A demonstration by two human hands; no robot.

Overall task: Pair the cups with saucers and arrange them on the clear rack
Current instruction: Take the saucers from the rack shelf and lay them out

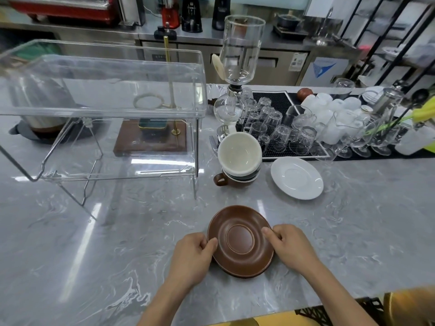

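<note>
A brown saucer (240,241) lies near the counter's front edge, with another saucer's rim showing under it. My left hand (191,256) grips its left rim and my right hand (290,248) grips its right rim, thumbs on top. A stack of nested cups (239,158) stands behind it, a cream-lined cup tilted on top and a brown handled cup at the bottom. A white saucer (297,178) lies to the right of the stack. The clear two-tier rack (101,107) stands at the left, with nothing on its shelves.
A glass siphon brewer (237,74) stands right behind the cups. A black mat (280,107) with several upturned glasses runs along the right. A wooden stand (150,140) and a metal kettle (37,102) show through the rack. The grey marble counter (117,243) spreads in front.
</note>
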